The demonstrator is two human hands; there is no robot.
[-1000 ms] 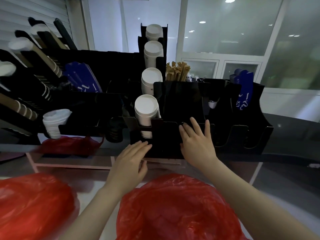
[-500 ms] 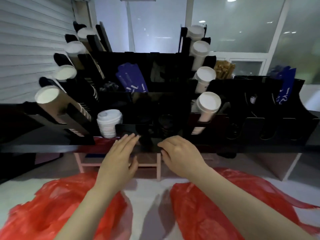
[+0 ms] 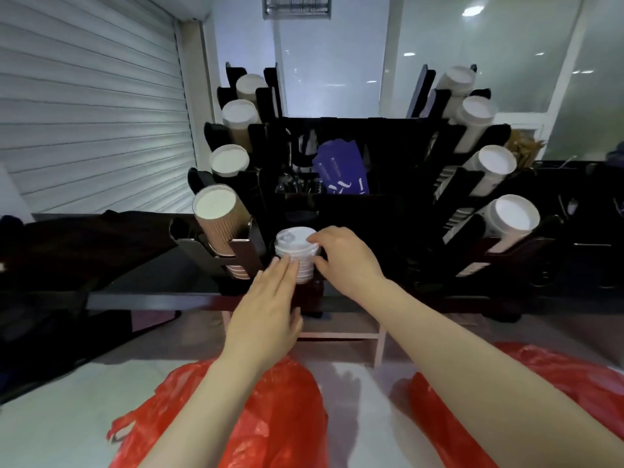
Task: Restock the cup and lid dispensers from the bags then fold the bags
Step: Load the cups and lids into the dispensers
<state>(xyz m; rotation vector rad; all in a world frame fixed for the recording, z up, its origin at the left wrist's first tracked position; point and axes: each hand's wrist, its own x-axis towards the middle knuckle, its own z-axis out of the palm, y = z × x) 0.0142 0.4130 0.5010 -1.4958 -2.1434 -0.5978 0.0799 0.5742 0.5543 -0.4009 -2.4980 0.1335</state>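
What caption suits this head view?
Left hand touches, right hand grips the lid stack at the dispenser; red bags lie below.

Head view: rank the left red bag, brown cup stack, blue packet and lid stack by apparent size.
1. left red bag
2. brown cup stack
3. blue packet and lid stack look alike; the lids are partly covered, and the packet sits farther back.

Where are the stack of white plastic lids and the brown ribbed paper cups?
stack of white plastic lids (image 3: 292, 238), head view, top lid.
brown ribbed paper cups (image 3: 221, 233), head view, outer cup's side.
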